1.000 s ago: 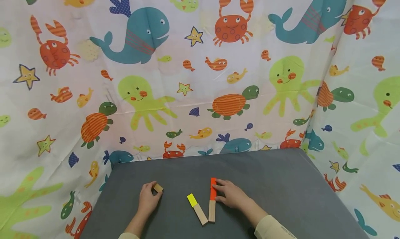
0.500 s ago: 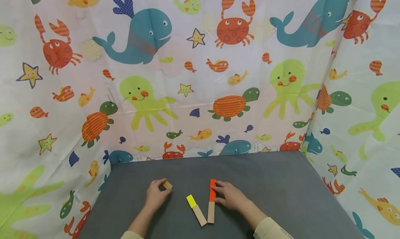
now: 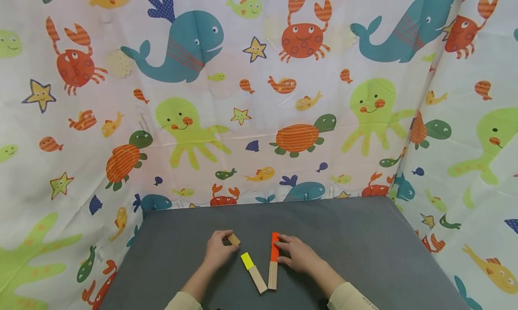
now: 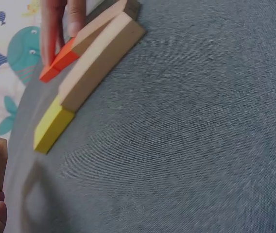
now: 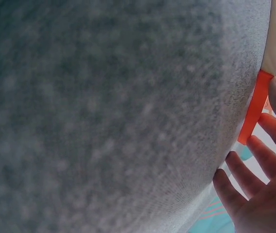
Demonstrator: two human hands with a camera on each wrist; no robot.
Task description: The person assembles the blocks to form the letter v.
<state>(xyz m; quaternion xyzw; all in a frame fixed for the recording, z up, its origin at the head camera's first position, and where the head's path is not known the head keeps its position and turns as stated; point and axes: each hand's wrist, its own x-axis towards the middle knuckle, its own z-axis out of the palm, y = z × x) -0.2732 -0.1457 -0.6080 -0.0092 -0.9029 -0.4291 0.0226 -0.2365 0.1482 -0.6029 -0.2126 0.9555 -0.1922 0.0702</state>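
My left hand (image 3: 218, 251) pinches a small plain wooden block (image 3: 234, 239) between thumb and fingers; the left wrist view shows the same wooden block (image 4: 0, 167) edge-on. Right of it, a yellow block (image 3: 247, 261) sits end to end with a longer plain wooden block (image 3: 258, 280). Beside these, an orange piece (image 3: 275, 252), apparently in two sections, lines up with another long wooden block (image 3: 273, 276). The near ends of both rows almost meet, forming a narrow V. My right hand (image 3: 299, 254) touches the orange piece's right side with loosely spread fingers (image 5: 264, 158).
Dark grey cloth covers the table (image 3: 344, 233). A white curtain (image 3: 259, 103) printed with sea animals hangs behind it and along both sides. Grey tabletop extends to the right of the right hand.
My left hand has moved right with the small wooden block, toward the yellow block. The right hand and the two rows have stayed nearly in place.
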